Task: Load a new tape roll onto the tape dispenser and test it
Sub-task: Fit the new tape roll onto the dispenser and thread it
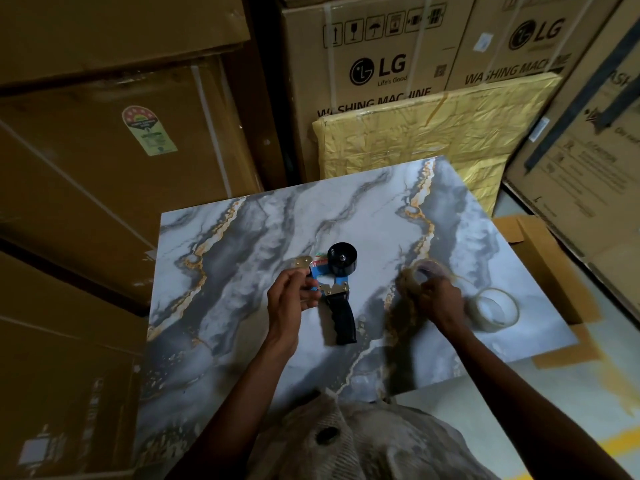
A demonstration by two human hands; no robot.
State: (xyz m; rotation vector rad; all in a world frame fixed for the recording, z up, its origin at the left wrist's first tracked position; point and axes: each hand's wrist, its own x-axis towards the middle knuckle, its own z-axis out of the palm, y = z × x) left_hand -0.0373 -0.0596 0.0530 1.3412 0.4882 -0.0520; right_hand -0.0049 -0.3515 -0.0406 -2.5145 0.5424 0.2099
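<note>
A tape dispenser [334, 289] with a blue frame, black handle and bare black spool lies on the marble-patterned tabletop [242, 237]. My left hand [291, 296] grips the dispenser's blue frame near its metal blade end. A blurred clear tape roll [414, 275] is held in my right hand [440, 299], just right of the dispenser and slightly above the table. A second clear tape roll [493, 308] lies flat on the table right of that hand.
Large cardboard appliance boxes [381, 64] stand close behind and to the left [104, 168]. A yellow wrapped flat package [433, 133] leans against them. An open carton [540, 258] sits by the table's right edge.
</note>
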